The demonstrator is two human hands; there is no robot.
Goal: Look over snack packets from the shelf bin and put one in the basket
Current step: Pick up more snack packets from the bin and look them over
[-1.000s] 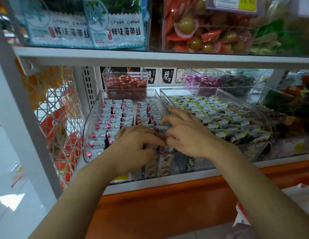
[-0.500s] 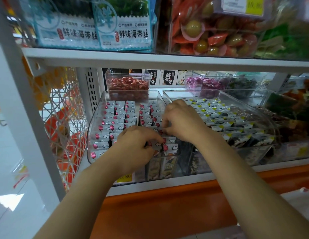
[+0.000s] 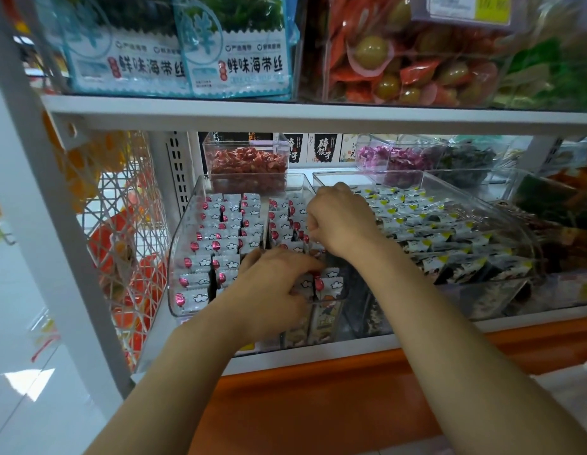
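While both hands are down in the bin, a white shelf [image 3: 285,116] is seen spanning the whole frame, with an orange ledge [image 3: 318,405] below it across the lower middle. A white mesh panel [image 3: 128,224] is seen at the left, with orange goods blurred behind it. Seaweed bags [image 3: 246,60] are stood on the upper level, top left. A second bin [image 3: 482,198], clear, is placed right of centre and is filled with dark yellow-marked packs [image 3: 433,238]. The bin [image 3: 183,231], also clear, is set at centre left, touching the second bin's side. A small tub [image 3: 249,165] of red sweets is stood just behind it.

The right hand [image 3: 341,221] is held at frame centre, over the bin's right column. Its fingers are curled down among the packets. Whether one is pinched cannot be told, as the fingertips are hidden. The left hand [image 3: 269,290] is laid below it at the bin's front, slightly blurred. Its fingers are stretched fairly straight, resting on the front packets, with nothing gripped.

The packets [image 3: 220,244], silver with a red dot and a white cloud, are stood on edge in rows inside the bin, all in place.
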